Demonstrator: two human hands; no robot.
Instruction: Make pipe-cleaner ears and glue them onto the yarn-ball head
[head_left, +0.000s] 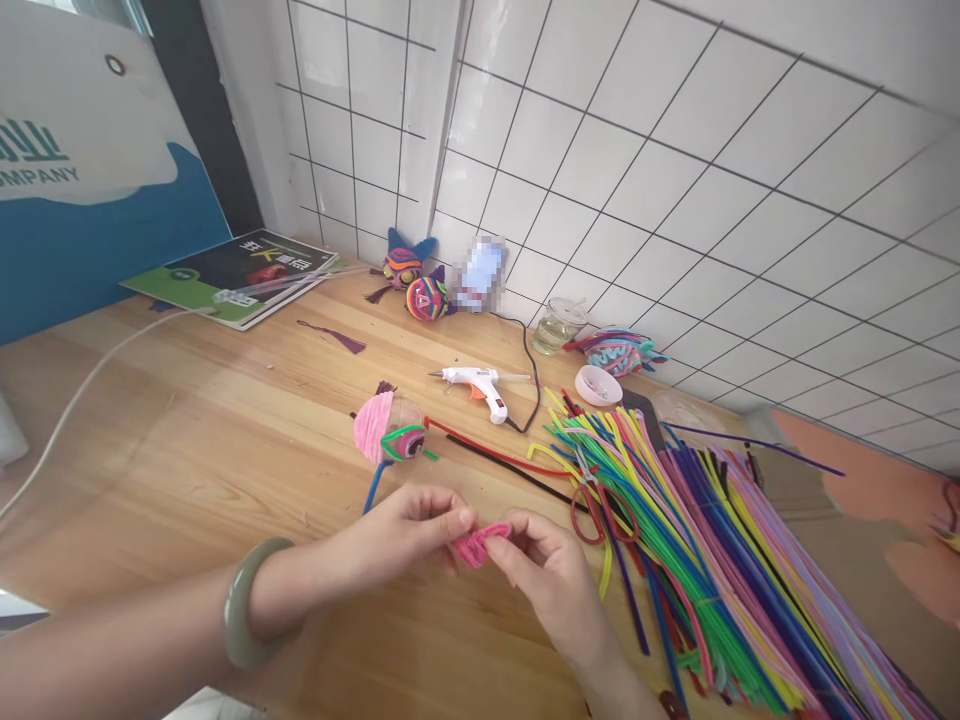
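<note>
A small coiled piece of pink pipe cleaner (480, 545) is pinched between both hands above the wooden table. My left hand (429, 525), with a green bangle (251, 603) on its wrist, grips the piece's left side. Thumb and fingers of my right hand (541, 562) close on its right side. Just beyond my left hand sits a round ornament (373, 424), partly wrapped in pink, with a green-edged eye shape on it and a blue pipe cleaner (377, 485) at its lower side.
A white glue gun (480, 384) lies mid-table. Red-handled scissors (600, 508) rest on a large bundle of coloured pipe cleaners (720, 580) at right. Finished ornaments (427, 298), a glass jar (556, 328) and a pink bowl (598, 385) stand near the tiled wall.
</note>
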